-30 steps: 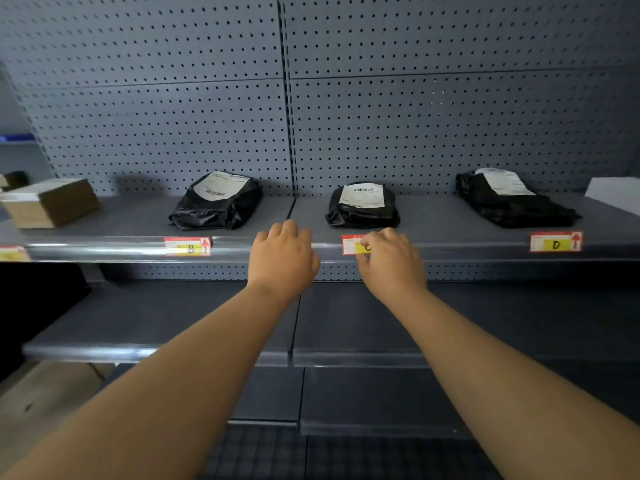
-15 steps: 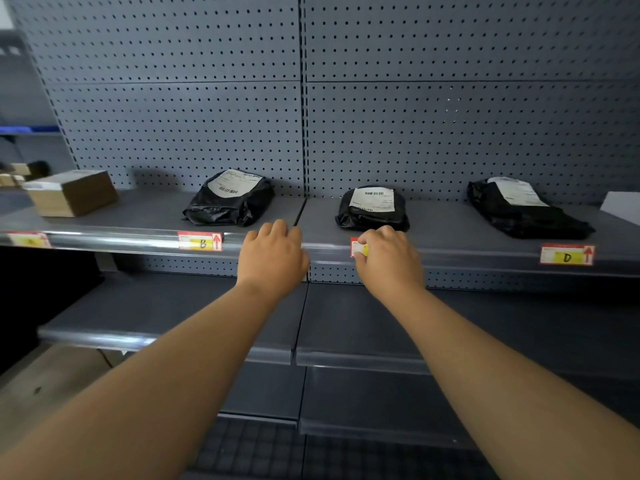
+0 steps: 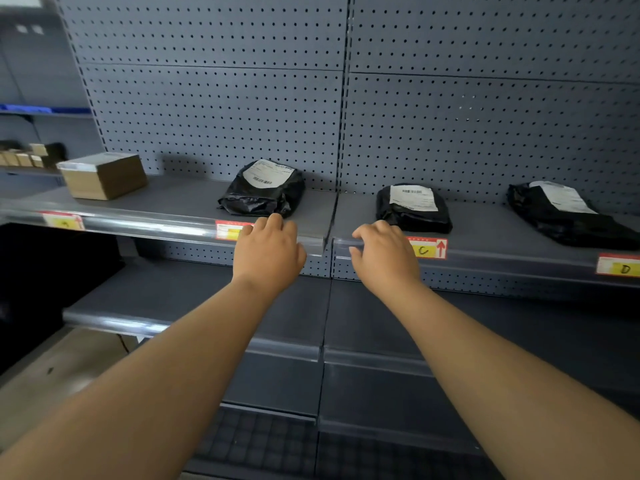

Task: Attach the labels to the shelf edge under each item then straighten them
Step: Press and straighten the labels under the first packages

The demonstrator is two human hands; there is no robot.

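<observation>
While both forearms reach in from 6 o'clock, the hands sit at the shelf edge (image 3: pixel 173 227), either side of the seam between the two shelf bays.

Left hand (image 3: pixel 268 252): at 9 o'clock of the seam, fingers laid over the rail, covering the right end of label B (image 3: pixel 230 230). Fingers curl over the edge; cannot tell whether they pinch the label or only press it.

Right hand (image 3: pixel 382 254): at 3 o'clock of the seam, fingers loosely curled, tips on the clear rail, thumb low. It hides the left end of label C (image 3: pixel 429 248) and grasps nothing that shows.

Labels along the edge, left to right:
- far-left label (image 3: pixel 62 220), letter blurred, under the box (image 3: pixel 104 174)
- label B under the left black parcel (image 3: pixel 263 192)
- label C under the middle parcel (image 3: pixel 414 207), red arrow up, sitting roughly level in the rail
- label D (image 3: pixel 620 268) at the frame's 3 o'clock edge, below the right parcel (image 3: pixel 568 216), partly cut off

All three parcels lie flat with white shipping slips face up. Pegboard (image 3: pixel 221 109) backs the shelf from 12 o'clock. A lower shelf (image 3: pixel 194 299) runs beneath the hands. Small boxes (image 3: pixel 24 157) stand on another rack at 9 o'clock, blurred.
</observation>
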